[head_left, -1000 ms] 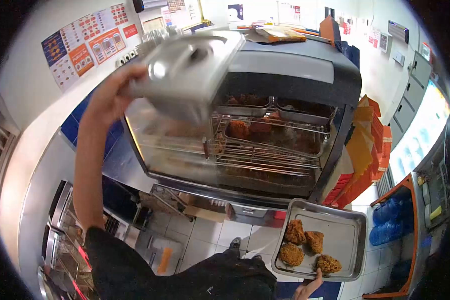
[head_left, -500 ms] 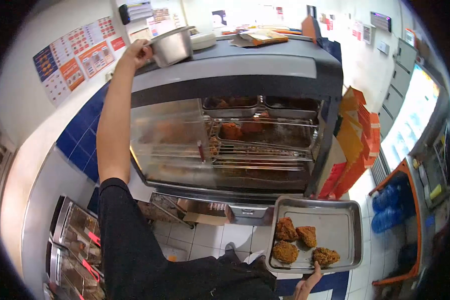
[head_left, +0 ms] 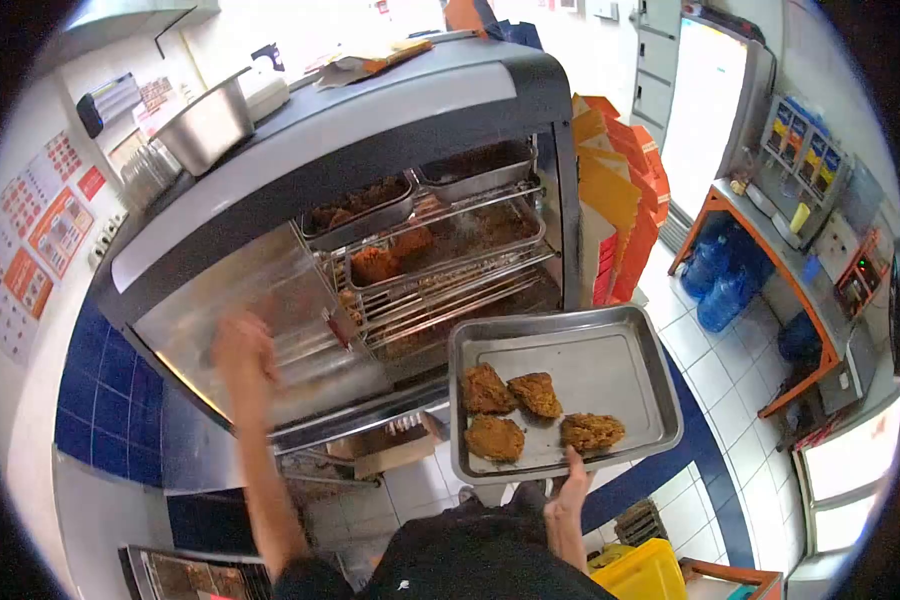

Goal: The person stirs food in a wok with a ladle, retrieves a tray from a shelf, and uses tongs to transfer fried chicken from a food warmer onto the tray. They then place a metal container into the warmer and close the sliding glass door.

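Observation:
My right hand (head_left: pixel 570 500) grips the near edge of a shallow metal tray (head_left: pixel 610 365), its thumb over the rim near a piece of fried chicken (head_left: pixel 593 431). Several browned chicken pieces lie in the tray's left and front part. My left hand (head_left: pixel 245 345) is smeared by motion in front of the glass door (head_left: pixel 305 310) of a food warmer (head_left: pixel 315 165); its fingers do not show clearly, nor whether it touches the glass. On the warmer's top, towards the left, stands a deep metal pan (head_left: pixel 207 127).
Inside the warmer, wire racks carry a tray (head_left: pixel 490 240) with chicken pieces and two pans above it. Stacked orange cartons (head_left: pixel 620 200) stand at its right side. Blue water bottles (head_left: pixel 722 300) sit under a counter. A yellow bin (head_left: pixel 650 575) is at the lower right.
My left hand has let go of the deep pan on the warmer's top and dropped to the front of the glass door. The view has turned right; the tray stays in my right hand.

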A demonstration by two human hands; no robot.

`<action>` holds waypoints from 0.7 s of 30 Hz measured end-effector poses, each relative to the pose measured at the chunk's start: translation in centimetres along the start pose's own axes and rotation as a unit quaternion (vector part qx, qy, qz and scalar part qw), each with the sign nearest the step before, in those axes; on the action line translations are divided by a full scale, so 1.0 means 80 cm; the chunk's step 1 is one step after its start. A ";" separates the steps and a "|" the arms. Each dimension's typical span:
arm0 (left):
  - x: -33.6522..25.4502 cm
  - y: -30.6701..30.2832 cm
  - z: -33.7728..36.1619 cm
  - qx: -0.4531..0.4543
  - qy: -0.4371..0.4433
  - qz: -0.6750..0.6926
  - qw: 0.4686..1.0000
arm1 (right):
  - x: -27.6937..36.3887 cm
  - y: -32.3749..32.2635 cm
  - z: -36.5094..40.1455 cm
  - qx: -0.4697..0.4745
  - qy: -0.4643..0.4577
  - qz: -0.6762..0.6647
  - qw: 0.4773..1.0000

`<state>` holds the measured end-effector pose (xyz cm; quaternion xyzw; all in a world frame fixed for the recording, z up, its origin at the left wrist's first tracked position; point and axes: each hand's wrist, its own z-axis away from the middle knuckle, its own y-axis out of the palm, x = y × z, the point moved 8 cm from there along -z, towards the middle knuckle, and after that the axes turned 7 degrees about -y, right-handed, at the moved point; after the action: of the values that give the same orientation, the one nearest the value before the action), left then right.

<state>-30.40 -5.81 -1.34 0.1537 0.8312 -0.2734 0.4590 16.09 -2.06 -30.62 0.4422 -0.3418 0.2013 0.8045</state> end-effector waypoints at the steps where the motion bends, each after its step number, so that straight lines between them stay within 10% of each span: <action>1: 0.067 0.030 0.050 0.069 -0.107 0.040 0.991 | -0.005 0.023 0.017 0.007 -0.010 0.011 1.000; 6: 0.222 0.157 0.308 0.231 -0.491 0.276 0.793 | -0.069 0.076 0.045 0.025 -0.028 -0.011 0.999; 9: 0.178 0.221 0.346 0.417 -0.446 0.317 0.725 | -0.084 0.118 0.067 0.019 0.007 -0.004 1.000; 11: 0.161 0.245 0.332 0.416 -0.366 0.284 0.782 | -0.093 0.147 0.088 -0.001 0.091 -0.012 0.996; 16: 0.170 0.289 0.265 0.318 -0.312 0.089 0.891 | -0.147 0.165 0.045 0.022 -0.024 0.001 0.999; 21: 0.244 0.327 0.226 0.227 -0.504 0.180 0.813 | -0.143 0.151 0.026 0.150 -0.044 0.071 0.985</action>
<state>-15.22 4.53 -33.82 0.2413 0.3549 -0.4058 0.8069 -0.10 2.32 -31.23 0.5412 -0.3731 0.2872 0.6967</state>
